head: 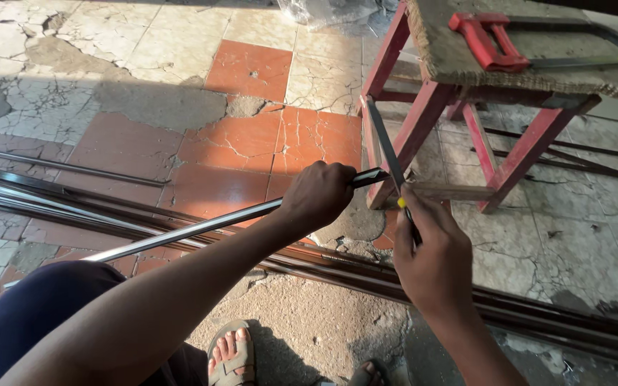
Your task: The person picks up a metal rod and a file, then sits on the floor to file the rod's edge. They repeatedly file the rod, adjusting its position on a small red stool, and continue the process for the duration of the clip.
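- Two bare hands work at the centre of the frame, both grasping tools or stock.
- Left hand (317, 194) is clenched around a long metal rod (202, 227), gripping it near its right end; the rod runs from the lower left of the frame up toward the centre, its tip just beyond the fist.
- Right hand (434, 259) grasps the handle end of a flat metal file (384, 146), fingers wrapped around it; a small yellow mark shows just above the grip.
- File blade rises toward the upper left from the right hand and crosses the rod tip; at this angle I cannot tell whether they actually touch.
- Rod tip and file meet just in front of the lower rail of a red wooden stool (423, 114), which stands in the upper right of the frame.
- Stool top carries a worn, rough-edged covering; a hacksaw (538, 46) with a red handle lies flat on it.
- Bundle of long metal rods (552, 318) lies on the floor, running from the left edge beneath both forearms to the lower right.
- More thin rods lie on the floor behind the stool, at the right.
- Floor (244, 71) is cracked tile, pale and orange-red, with patches of bare cement.
- Sandalled foot (232, 354) shows at the bottom centre; a dark-clothed knee fills the lower left.
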### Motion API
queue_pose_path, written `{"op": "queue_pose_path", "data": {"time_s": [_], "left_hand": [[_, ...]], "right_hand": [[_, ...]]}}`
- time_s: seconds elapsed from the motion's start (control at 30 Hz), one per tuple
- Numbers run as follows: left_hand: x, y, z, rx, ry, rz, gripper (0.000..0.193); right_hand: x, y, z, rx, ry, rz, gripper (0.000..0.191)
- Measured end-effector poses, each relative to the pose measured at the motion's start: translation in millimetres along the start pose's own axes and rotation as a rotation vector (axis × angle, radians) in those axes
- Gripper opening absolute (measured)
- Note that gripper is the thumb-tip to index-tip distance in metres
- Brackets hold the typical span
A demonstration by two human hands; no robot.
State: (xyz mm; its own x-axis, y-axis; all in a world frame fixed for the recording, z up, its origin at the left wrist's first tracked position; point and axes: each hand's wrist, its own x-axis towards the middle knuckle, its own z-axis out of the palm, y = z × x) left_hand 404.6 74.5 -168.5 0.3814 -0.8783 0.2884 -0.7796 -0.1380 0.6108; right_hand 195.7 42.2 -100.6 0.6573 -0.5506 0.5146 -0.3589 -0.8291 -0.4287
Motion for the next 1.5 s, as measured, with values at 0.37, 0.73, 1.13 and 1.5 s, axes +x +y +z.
{"op": "queue_pose_path", "data": {"time_s": [0.37, 0.73, 1.13, 1.5], "left_hand": [[2, 1, -4, -0.015, 0.013, -0.014, 0.017], [12, 4, -20, -0.397, -0.284, -0.335, 0.035], [15, -3, -10, -0.336, -0.343, -0.371, 0.029], [16, -9, -2, -0.371, -0.344, -0.321, 0.032]], "right_hand": [[-2, 10, 3, -0.048, 0.007, -0.08, 0.04], [-7, 10, -7, -0.045, -0.021, -0.06, 0.041], [-12, 14, -2, -0.058, -0.047, -0.059, 0.039], [-13, 17, 0, -0.08, -0.088, -0.011, 0.041]]}}
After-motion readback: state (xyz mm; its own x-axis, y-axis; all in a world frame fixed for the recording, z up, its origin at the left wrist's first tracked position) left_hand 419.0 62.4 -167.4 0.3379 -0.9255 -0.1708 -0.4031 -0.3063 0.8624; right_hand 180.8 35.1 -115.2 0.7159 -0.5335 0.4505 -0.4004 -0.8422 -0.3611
